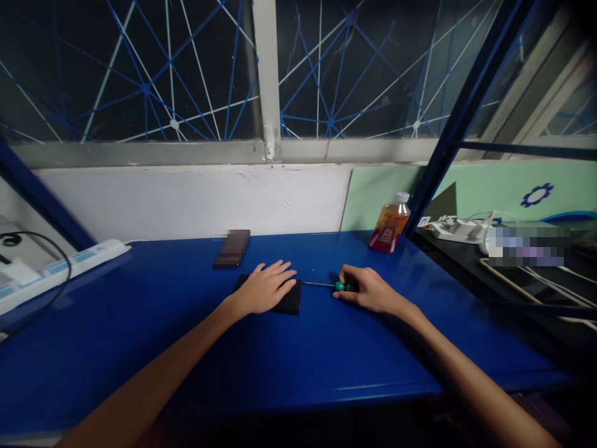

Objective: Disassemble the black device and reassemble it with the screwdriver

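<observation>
My left hand (267, 287) lies flat, fingers spread, over a thin black rectangular object (290, 302) on the blue table. The hand covers much of this object, and I cannot make out its kind. My right hand (370, 290) is closed round the green and black handle of a screwdriver (342, 287). The thin metal shaft points left, and its tip reaches the right edge of the black object. Whether the tip is in the edge or just against it, I cannot tell.
Behind my left hand lies a dark phone-like slab (232, 249), partly blurred out. A bottle of reddish drink (390, 224) stands at the back right of the blue table (354, 354). A white power strip (93, 254) runs along the left; cables and plugs (466, 229) sit beyond the right post.
</observation>
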The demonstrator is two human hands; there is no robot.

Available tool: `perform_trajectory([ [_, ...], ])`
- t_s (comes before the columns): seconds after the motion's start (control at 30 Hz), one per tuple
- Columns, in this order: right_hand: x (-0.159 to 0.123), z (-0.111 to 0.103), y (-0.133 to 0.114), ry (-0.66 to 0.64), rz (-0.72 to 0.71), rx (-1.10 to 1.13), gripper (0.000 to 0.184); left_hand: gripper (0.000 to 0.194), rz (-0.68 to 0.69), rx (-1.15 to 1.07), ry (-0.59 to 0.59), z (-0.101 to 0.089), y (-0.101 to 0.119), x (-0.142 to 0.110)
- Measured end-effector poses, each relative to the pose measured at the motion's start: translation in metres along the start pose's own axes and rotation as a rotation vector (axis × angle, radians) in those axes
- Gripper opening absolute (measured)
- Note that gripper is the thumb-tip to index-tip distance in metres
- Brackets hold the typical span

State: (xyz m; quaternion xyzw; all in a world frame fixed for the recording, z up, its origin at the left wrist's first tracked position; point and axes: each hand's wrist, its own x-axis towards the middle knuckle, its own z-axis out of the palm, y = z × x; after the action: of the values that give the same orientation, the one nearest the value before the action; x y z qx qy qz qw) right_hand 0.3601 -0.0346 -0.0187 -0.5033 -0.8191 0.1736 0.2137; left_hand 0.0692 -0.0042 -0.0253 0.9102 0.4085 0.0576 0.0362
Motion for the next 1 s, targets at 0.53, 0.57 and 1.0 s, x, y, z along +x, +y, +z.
perform_trajectory([
  [0.53,0.0,0.0,0.002,0.034,-0.04,-0.075,0.034,0.052,-0.002,-0.003,-0.004,0.0,0.001,0.001],
  [0.57,0.0,0.001,0.001,0.02,-0.03,-0.069,0.033,0.052,-0.002,-0.002,-0.004,0.0,0.001,0.001],
  [1.0,-0.001,-0.003,-0.002,0.049,-0.08,-0.087,0.037,0.052,-0.006,0.002,-0.004,-0.001,0.002,0.0],
])
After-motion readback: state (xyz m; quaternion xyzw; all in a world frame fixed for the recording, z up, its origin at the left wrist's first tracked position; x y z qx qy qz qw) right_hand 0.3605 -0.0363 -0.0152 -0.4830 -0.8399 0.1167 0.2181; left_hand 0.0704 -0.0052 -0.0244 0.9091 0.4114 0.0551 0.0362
